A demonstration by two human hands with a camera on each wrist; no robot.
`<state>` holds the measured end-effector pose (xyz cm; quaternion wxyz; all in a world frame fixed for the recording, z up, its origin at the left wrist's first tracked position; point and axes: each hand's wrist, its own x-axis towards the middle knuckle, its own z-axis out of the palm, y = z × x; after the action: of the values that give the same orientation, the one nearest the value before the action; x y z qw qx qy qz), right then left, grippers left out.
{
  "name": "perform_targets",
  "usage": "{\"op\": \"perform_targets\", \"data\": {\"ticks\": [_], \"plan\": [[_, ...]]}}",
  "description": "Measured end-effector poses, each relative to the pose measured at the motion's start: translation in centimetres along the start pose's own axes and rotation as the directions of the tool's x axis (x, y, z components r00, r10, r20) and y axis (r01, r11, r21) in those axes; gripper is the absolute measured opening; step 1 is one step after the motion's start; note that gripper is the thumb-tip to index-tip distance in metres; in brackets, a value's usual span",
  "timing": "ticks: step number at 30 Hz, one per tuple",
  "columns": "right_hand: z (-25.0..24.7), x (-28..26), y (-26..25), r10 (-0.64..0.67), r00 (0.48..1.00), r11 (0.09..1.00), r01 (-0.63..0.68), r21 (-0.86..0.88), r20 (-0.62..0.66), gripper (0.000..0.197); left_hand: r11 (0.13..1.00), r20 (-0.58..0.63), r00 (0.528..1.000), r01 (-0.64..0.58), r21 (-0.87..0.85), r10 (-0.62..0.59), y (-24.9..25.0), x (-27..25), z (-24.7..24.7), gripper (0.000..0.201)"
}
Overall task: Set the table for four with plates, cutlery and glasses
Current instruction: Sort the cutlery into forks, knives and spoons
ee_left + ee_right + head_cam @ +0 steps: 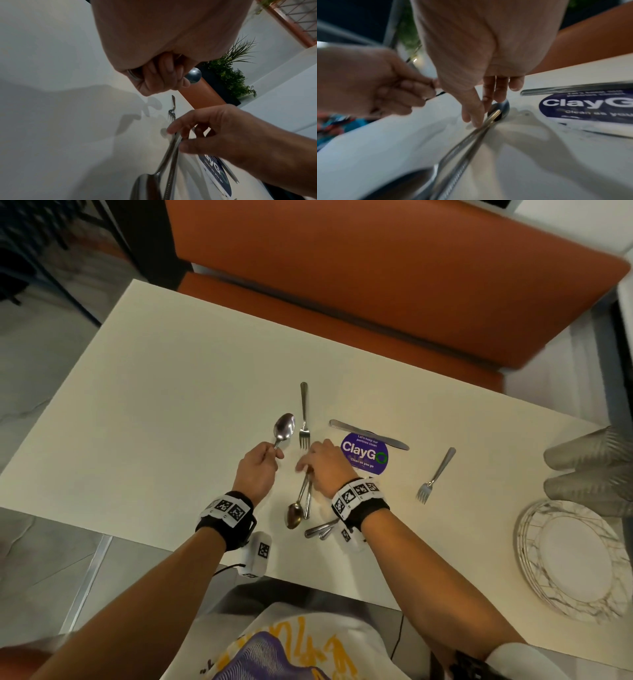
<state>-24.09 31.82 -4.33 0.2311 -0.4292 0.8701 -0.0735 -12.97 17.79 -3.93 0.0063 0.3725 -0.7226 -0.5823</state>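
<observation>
My left hand (275, 453) grips the handle of a steel spoon (284, 426) and holds it just above the cream table (171, 405); its bowl (193, 77) points away from me. My right hand (305, 467) pinches the far handle ends of a second spoon (295, 515) and a serrated knife (308, 501), which lie side by side pointing at me. A fork (304, 419) lies just beyond both hands. Another knife (368, 434) and fork (435, 477) lie to the right. Stacked marbled plates (575, 559) and clear glasses (589, 470) stand at the right edge.
More cutlery (322, 530) lies under my right wrist. A round purple ClayGo sticker (364, 455) is on the table right of my right hand. An orange bench (376, 285) runs along the far side.
</observation>
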Motion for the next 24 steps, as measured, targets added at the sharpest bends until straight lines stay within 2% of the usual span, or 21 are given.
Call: {"op": "perform_targets", "data": {"ticks": [4, 9, 12, 14, 16, 18, 20, 24], "plan": [[0.2, 0.3, -1.2, -0.171, 0.981, 0.955, 0.188, -0.232, 0.089, 0.015, 1.0, -0.006, 1.0, 0.02, -0.012, -0.02, -0.4, 0.1, -0.3, 0.029], [-1.1, 0.7, -1.2, -0.224, 0.956, 0.932, 0.266, -0.246, 0.187, 0.018, 0.996, -0.01, 1.0, 0.024, -0.083, -0.025, -0.4, 0.7, -0.6, 0.028], [-2.5, 0.3, -0.2, -0.201, 0.968, 0.962, 0.224, -0.155, 0.149, 0.022, 0.997, -0.025, 1.0, -0.01, -0.077, 0.008, 0.1, 1.1, -0.9, 0.029], [-3.8, -0.5, 0.9, -0.118, 0.988, 0.992, 0.123, -0.042, 0.096, 0.021, 0.994, -0.027, 1.0, -0.007, -0.113, 0.004, 0.4, 1.5, -0.9, 0.03], [-4.9, -1.4, 2.3, 0.028, 0.998, 0.988, -0.036, 0.148, 0.056, 0.014, 0.984, -0.025, 0.999, 0.017, -0.175, -0.021, 0.8, 1.8, -0.7, 0.029], [-5.5, -2.4, 3.5, 0.172, 0.985, 0.914, -0.166, 0.369, 0.017, 0.005, 0.973, -0.002, 0.999, 0.043, -0.227, -0.045, 1.5, 1.8, 0.1, 0.026], [-5.5, -3.1, 3.9, 0.282, 0.96, 0.779, -0.233, 0.582, 0.008, 0.005, 0.966, 0.025, 0.999, 0.053, -0.252, -0.049, 2.1, 1.4, 1.1, 0.025], [-4.1, -3.6, 2.2, 0.412, 0.911, 0.456, -0.23, 0.86, 0.025, 0.006, 0.961, 0.135, 0.99, 0.067, -0.268, -0.031, 3.4, 0.3, 3.8, 0.026]]}}
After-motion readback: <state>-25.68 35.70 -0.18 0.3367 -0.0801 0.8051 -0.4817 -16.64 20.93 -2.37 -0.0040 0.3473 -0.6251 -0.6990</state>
